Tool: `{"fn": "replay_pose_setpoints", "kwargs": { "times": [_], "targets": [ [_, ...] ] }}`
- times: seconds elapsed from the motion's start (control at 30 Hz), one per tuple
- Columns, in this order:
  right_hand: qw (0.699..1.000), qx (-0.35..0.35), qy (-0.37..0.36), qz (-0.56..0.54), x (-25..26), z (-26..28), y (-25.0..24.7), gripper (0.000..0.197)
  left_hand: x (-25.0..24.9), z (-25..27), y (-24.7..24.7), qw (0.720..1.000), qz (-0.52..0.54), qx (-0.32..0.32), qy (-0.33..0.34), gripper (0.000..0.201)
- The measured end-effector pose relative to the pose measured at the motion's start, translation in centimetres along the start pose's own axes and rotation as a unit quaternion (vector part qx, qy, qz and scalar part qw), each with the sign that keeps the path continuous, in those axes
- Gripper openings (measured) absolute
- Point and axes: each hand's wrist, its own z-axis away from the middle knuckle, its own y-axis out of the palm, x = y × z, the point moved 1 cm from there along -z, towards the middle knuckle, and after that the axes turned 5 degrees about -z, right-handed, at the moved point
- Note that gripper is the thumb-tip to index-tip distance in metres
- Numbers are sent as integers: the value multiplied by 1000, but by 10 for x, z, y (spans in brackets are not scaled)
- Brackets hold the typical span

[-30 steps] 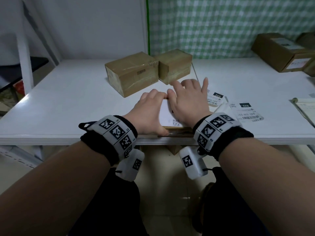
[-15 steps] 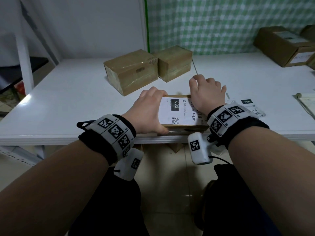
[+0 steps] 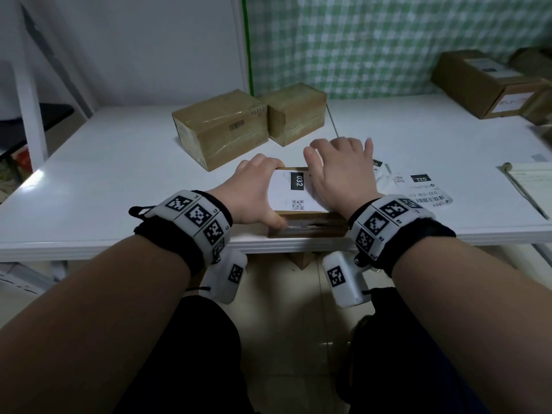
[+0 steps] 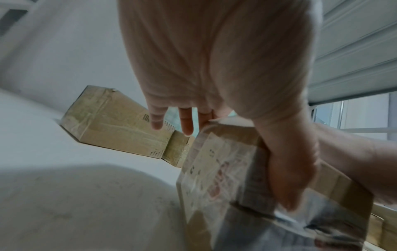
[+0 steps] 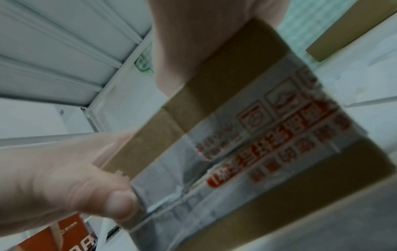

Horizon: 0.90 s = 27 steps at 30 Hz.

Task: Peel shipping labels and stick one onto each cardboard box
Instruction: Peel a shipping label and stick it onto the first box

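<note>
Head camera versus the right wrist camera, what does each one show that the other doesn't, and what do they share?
Only the head view shows the white 032 label on top of the near box, two unlabelled boxes behind it, loose labels on the white table, and labelled boxes far right.

Only the right wrist view shows the near box's taped face with red printing and an orange item below.

Both show the near box, the left hand gripping it, and the right hand on it.
</note>
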Motion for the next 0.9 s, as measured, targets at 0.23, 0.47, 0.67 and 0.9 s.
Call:
{"fn": "replay_pose_setpoints", "kwargs": {
  "times": [0.23, 0.47, 0.67, 0.9],
  "targets": [
    [978, -131, -152, -49, 0, -1, 5, 49, 5, -11, -1, 999, 6, 44, -20, 112],
    [971, -162, -173, -29, -3, 5, 0, 46, 5, -13, -1, 998, 9, 51, -23, 108],
    [996, -4, -87, -24, -12, 16, -11, 37, 3, -12, -5, 998, 7, 56, -24, 107],
    [962, 166, 55, -209, -30, 30, -11, 68, 1, -16, -15, 997, -9, 78, -24, 111]
  ]
}}
